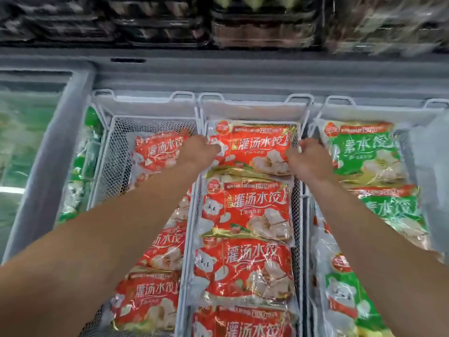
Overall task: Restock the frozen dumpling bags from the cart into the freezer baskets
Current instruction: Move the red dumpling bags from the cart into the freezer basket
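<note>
Two hands are at the far end of the middle basket, one on each side of the top red bag. The left hand has its fingers curled on the bag's left edge, and the right hand has its fingers curled on the bag's right edge, so both hands grip this one bag. The bag lies flat at the back of the middle basket, with its near edge resting on the next red bag. The step looks like setting this bag into its spot. To do it well, push it all the way to the back wall, keep it flat, and keep the picture side up so it lines up with the row in front of it. Let go only when it sits still and does not slide. The bag is soft and slippery, so a gentle, even push from both sides works best. The left basket has room at its far end, and its red bags look less tidy. The right basket holds green bags, so red ones should stay out of it. The cart cannot be seen.
</note>
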Demonstrator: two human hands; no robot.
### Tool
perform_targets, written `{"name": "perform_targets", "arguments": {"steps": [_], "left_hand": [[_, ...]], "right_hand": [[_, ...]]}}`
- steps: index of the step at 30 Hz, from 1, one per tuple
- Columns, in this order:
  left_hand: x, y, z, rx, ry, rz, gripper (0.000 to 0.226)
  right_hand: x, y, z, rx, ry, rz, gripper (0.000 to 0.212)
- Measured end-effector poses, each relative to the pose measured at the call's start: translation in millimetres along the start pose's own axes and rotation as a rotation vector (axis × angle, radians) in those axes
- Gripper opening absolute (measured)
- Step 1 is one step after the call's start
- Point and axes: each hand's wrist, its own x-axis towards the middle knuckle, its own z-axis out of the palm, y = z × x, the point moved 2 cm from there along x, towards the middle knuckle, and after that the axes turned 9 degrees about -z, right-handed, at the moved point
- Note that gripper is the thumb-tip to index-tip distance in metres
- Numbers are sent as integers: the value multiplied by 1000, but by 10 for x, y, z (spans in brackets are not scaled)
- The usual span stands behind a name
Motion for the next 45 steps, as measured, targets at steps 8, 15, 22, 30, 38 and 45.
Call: {"name": "perform_targets", "arguments": {"steps": [8,15,22,30,38,45], "left_hand": [[-973,-430,-440,125,-83,216,52],[-1941,-1079,-877,161,-95,394,49],[-2894,-2129,-1479,153,-81,550,46],[-3450,-3211,-1706,138,-158,664,47],[-4029,-3799,-1289,247,-282,712,53],[-4733,-3997,-541,402,-378,825,55]], "right_hand": [[-983,-360,-178,-63,-82,-153,52],[-2229,-610,-48,-163,-103,-269,49],[-3818,-752,339,-236,-45,-294,54],[-5233,-636,723,-277,66,-267,52],[-6405,20,930,-199,102,-103,48],[-7307,983,775,-140,184,83,42]]}}
